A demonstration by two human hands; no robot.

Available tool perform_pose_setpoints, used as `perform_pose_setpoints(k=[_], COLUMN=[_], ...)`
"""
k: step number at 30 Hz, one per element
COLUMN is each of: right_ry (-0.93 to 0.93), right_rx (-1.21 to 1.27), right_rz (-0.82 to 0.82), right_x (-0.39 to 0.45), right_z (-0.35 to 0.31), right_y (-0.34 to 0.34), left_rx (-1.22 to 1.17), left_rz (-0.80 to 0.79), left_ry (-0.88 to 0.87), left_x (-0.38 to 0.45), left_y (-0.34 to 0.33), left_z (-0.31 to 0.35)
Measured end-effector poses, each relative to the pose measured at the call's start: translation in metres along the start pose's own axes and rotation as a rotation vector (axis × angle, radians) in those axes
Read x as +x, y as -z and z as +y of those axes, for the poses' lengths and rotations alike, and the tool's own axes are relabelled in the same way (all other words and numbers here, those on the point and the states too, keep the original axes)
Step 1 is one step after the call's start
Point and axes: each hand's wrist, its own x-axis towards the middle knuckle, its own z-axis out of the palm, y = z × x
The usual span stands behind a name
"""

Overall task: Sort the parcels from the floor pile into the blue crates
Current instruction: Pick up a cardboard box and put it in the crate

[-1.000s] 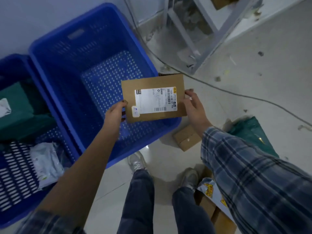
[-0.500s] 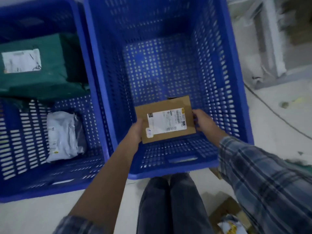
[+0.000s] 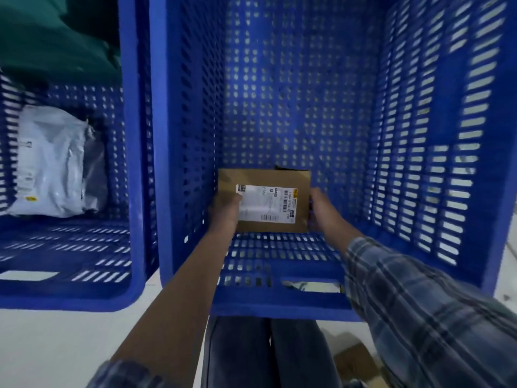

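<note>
A flat brown cardboard parcel (image 3: pixel 268 177) with a white shipping label lies low inside the right blue crate (image 3: pixel 279 306), close to its near wall. My left hand (image 3: pixel 225 210) grips the parcel's left edge, its thumb over the label corner. My right hand (image 3: pixel 321 211) holds the right edge. Both forearms reach down over the crate's near rim. Whether the parcel touches the crate floor I cannot tell.
The left blue crate (image 3: pixel 70 301) holds a white plastic mailer (image 3: pixel 53 161) and a dark green bag (image 3: pixel 56 37) behind it. More cardboard parcels (image 3: pixel 355 362) lie on the pale floor at the bottom right, beside my legs.
I have leaned further over the right crate and both hands have lowered the brown parcel from above the rim down deep inside it.
</note>
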Motion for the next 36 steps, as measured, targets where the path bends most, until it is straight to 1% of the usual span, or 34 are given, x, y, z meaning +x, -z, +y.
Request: perform_pose_setpoints(k=[2,6,8,11,13,15,17,19,21,23,25,28,30,31,33,34,36], right_ry=[-0.020,-0.033,-0.047,-0.029,-0.007,0.013,0.044,0.124,0.208,0.297,0.401,0.567,0.648,0.659,0.623,0.579,0.458], right_rx=[-0.012,-0.027,-0.059,-0.104,-0.204,-0.388,-0.505,-0.491,-0.377,-0.268,-0.196,-0.099,-0.082,-0.065,0.022,0.093,0.228], right_rz=[0.028,0.002,-0.005,-0.053,-0.090,-0.073,-0.014,0.004,0.033,0.095,0.193,0.400,0.593,0.672,0.787,0.825,0.858], right_x=[0.005,0.003,-0.002,-0.013,-0.021,-0.031,-0.045,-0.063,-0.086,-0.111,-0.140,-0.182,-0.210,-0.221,-0.237,-0.242,-0.244], right_z=[0.004,0.007,0.004,-0.003,0.000,0.006,0.008,0.006,0.003,0.001,0.002,0.003,0.011,0.017,0.036,0.048,0.080], right_y=[-0.001,-0.005,-0.007,-0.004,-0.003,-0.001,0.004,0.011,0.020,0.036,0.056,0.086,0.115,0.131,0.165,0.180,0.207], left_rx=[0.001,0.018,0.028,0.056,0.071,0.162,0.317,0.453,0.558,0.591,0.601,0.670,0.751,0.769,0.766,0.777,0.801], left_rz=[0.016,0.061,0.055,0.029,0.033,0.027,-0.020,-0.057,-0.065,-0.034,0.004,0.071,0.080,0.094,0.075,0.020,-0.085], left_ry=[-0.016,0.005,-0.009,0.013,0.051,0.049,0.033,0.011,-0.021,-0.036,-0.074,-0.198,-0.327,-0.392,-0.504,-0.575,-0.786], left_x=[0.002,0.000,0.001,0.002,0.000,-0.008,-0.021,-0.037,-0.053,-0.070,-0.091,-0.128,-0.162,-0.179,-0.218,-0.237,-0.267], left_y=[-0.003,-0.008,-0.007,-0.005,-0.004,-0.002,0.001,0.007,0.014,0.018,0.019,0.013,-0.002,-0.013,-0.042,-0.056,-0.083], left_z=[-0.006,-0.021,-0.025,-0.026,-0.024,-0.020,-0.017,-0.013,-0.004,0.006,0.017,0.036,0.053,0.061,0.073,0.075,0.070])
